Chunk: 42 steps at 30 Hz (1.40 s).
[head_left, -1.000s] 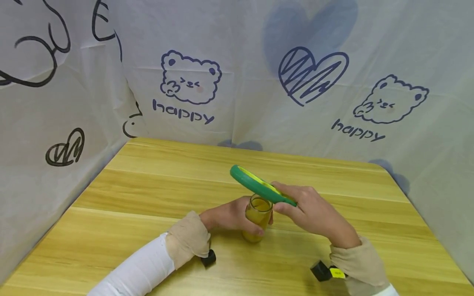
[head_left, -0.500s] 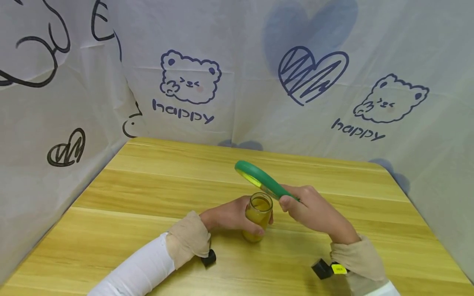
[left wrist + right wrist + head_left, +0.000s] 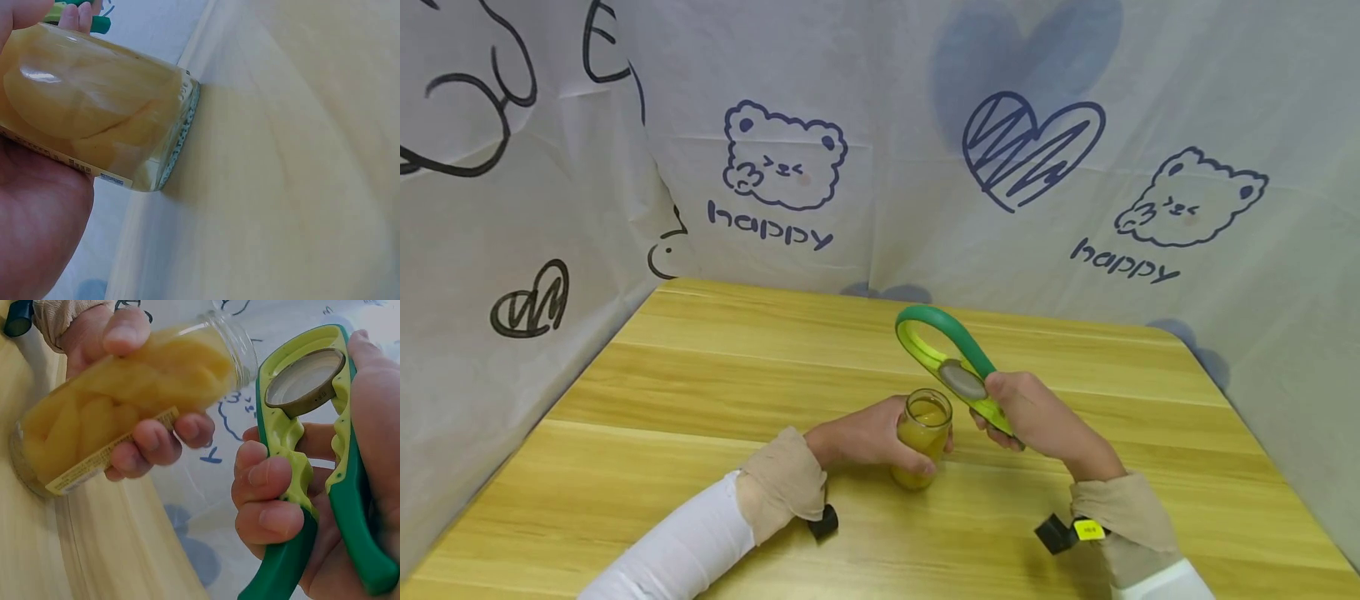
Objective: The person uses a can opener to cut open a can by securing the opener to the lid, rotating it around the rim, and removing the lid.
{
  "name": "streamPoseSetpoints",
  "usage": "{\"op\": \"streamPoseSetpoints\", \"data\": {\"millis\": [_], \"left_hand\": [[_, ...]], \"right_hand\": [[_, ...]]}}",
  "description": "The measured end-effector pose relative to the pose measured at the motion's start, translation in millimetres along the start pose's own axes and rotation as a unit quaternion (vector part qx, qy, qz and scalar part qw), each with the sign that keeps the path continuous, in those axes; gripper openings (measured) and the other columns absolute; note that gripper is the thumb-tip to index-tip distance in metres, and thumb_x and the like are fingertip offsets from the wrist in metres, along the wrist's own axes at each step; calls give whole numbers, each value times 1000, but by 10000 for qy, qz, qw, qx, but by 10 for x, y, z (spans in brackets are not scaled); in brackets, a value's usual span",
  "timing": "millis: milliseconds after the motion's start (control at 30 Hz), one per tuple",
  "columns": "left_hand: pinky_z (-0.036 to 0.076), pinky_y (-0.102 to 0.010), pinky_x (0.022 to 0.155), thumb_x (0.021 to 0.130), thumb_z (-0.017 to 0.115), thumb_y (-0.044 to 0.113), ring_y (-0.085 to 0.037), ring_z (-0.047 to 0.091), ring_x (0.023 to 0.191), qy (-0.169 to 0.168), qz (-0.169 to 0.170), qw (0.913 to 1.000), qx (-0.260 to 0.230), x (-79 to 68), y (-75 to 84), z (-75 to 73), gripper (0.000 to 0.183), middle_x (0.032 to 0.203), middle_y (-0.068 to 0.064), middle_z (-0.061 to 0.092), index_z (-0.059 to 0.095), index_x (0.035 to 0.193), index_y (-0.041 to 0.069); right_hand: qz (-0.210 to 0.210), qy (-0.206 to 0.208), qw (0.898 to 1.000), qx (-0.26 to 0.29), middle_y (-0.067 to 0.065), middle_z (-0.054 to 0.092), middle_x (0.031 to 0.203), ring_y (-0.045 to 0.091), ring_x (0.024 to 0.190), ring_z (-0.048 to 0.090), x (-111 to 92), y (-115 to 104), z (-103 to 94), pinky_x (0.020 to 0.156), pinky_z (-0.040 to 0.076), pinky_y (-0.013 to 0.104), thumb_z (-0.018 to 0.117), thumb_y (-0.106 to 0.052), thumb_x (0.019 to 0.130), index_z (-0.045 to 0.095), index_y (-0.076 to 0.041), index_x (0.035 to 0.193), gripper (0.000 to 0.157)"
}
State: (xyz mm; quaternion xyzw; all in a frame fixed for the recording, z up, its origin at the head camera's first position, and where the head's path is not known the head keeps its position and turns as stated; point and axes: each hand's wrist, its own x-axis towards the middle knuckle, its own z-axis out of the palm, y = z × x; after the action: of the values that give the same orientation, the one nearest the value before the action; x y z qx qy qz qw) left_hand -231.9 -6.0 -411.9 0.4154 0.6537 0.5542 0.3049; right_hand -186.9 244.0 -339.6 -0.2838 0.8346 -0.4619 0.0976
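My left hand [image 3: 868, 435] grips a glass jar [image 3: 917, 442] of yellow fruit pieces around its side. The jar's mouth is uncovered, and its base meets the tabletop. To the right, my right hand [image 3: 1047, 417] holds a green and yellow jar opener [image 3: 290, 459] by its handles, fingers curled round them. A round metal lid [image 3: 306, 381] sits between the opener's toothed sides, apart from the jar. In the head view the opener is tilted above and to the right of the jar's mouth, with the grey lid showing within it. A printed label [image 3: 81, 469] runs along the jar.
The wooden table [image 3: 700, 367] extends around both hands. White cloth [image 3: 880, 233] with drawn bears and hearts hangs behind it and on the left. Small black devices [image 3: 1056, 533] are strapped below both wrists.
My right hand has turned over and moved slightly right, lifting the opener away from the jar's mouth and bringing the lid inside it into view. My left hand and the jar stay in place.
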Motion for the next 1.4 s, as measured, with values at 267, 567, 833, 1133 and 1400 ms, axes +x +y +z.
{"op": "streamPoseSetpoints", "data": {"millis": [267, 567, 833, 1133, 1400], "left_hand": [[55, -28, 95, 88, 73, 6, -10, 66, 105, -21, -4, 9999, -130, 5, -14, -4, 43, 117, -2, 68, 59, 128, -2], [54, -29, 95, 88, 73, 5, -10, 65, 105, -38, 13, 9999, -97, 0, -33, -2, 44, 118, -4, 67, 58, 129, -3], [55, -29, 94, 88, 74, 4, -9, 65, 103, 0, 10, 10000, -8, -4, -19, 2, 39, 117, -3, 68, 62, 125, 4], [55, -29, 94, 88, 75, 7, -11, 66, 104, -5, 22, 10000, -34, -1, -9, -9, 38, 117, -3, 68, 63, 124, 7], [55, -30, 95, 88, 74, 5, -11, 66, 105, -17, 50, 10000, 33, 8, -24, -15, 37, 117, -4, 68, 62, 124, 7]], "right_hand": [[379, -76, 9979, 515, 2, 57, 66, 12, 45, 51, 25, 142, -87, 41, 48, 37, 13, -67, 106, 58, 9, 88, 90], [275, -6, 9902, 1372, 3, 60, 80, 9, 54, 57, 26, 328, -141, 44, 52, 36, 7, -60, 107, 55, -3, 134, 80], [1279, 522, 9696, 2019, 2, 59, 78, 12, 54, 58, 28, 466, -163, 47, 53, 30, 8, -77, 98, 51, -3, 139, 95], [1837, 906, 9489, 2402, 0, 62, 74, 12, 53, 58, 54, 540, -195, 47, 52, 27, 12, -84, 93, 53, -3, 136, 100], [2534, 1121, 9197, 2783, 1, 59, 77, 12, 60, 59, 69, 616, -195, 55, 54, 27, 12, -89, 88, 57, -10, 133, 102]]}}
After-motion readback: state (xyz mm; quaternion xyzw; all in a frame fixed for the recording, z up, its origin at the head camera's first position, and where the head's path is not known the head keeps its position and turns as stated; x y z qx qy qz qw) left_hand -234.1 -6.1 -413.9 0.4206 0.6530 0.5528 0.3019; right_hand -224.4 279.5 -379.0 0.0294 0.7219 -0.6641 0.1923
